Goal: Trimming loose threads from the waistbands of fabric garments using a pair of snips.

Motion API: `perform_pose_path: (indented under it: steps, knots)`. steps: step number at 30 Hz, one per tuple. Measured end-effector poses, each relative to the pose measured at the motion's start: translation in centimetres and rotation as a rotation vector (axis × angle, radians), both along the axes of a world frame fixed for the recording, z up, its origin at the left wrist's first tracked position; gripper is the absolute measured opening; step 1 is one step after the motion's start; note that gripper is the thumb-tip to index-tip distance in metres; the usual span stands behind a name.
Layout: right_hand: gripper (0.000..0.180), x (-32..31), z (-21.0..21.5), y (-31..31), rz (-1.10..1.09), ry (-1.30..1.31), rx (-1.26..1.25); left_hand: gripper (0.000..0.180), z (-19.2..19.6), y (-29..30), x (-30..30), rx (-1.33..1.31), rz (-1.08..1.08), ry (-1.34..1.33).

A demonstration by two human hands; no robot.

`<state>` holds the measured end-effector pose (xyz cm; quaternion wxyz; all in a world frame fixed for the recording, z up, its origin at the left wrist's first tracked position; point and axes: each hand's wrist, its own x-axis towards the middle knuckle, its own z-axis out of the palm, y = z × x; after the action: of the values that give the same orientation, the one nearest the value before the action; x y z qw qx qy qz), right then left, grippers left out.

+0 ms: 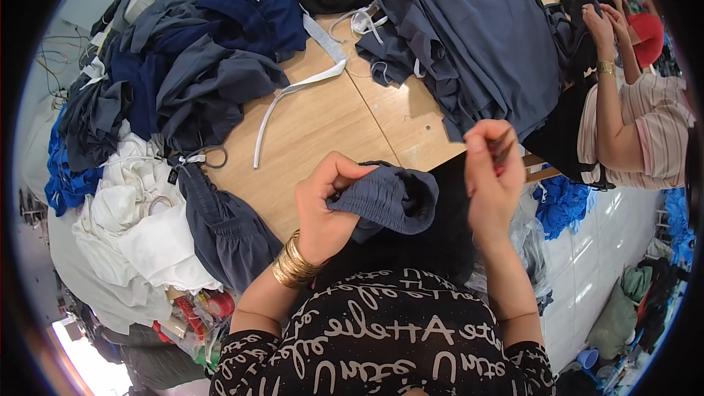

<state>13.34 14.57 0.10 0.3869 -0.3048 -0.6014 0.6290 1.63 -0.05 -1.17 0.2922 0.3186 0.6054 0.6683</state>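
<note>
Grey waistband (pixel 389 198) bunched in left hand (pixel 326 205); right hand (pixel 491 176) raised, pinching perhaps a thread.

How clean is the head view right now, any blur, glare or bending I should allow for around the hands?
Head view: the centre is sharp, the left hand gripping the slate-blue gathered fabric waistband; the raised right hand is slightly soft at its fingertips; the light wooden table edges bow toward the rim; daylight blows out the lower-left corner; black vignette rings the frame.

Grey-blue garment (pixel 389 202), gathered elastic waistband, bunched, held above table edge
</note>
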Motion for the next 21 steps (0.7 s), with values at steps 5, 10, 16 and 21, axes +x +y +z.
perform_pose_path:
  steps: [5,10,16,21]
  knots:
    - [0.013,0.3,1.7,-0.9,0.209,-0.198,0.665,0.020,-0.1,0.2,0.4,-0.006,-0.015,-0.058]
    - [0.020,-0.5,0.9,-1.6,0.330,-0.129,0.687,0.021,-0.1,0.2,0.5,-0.025,-0.027,0.019]
    - [0.016,-0.3,0.8,-1.4,0.462,-0.290,0.613,0.020,-0.4,0.3,0.3,-0.041,-0.041,0.030]
    - [0.011,0.9,2.1,0.1,0.423,0.081,-0.302,0.017,-0.3,0.1,0.0,-0.017,-0.029,-0.157]
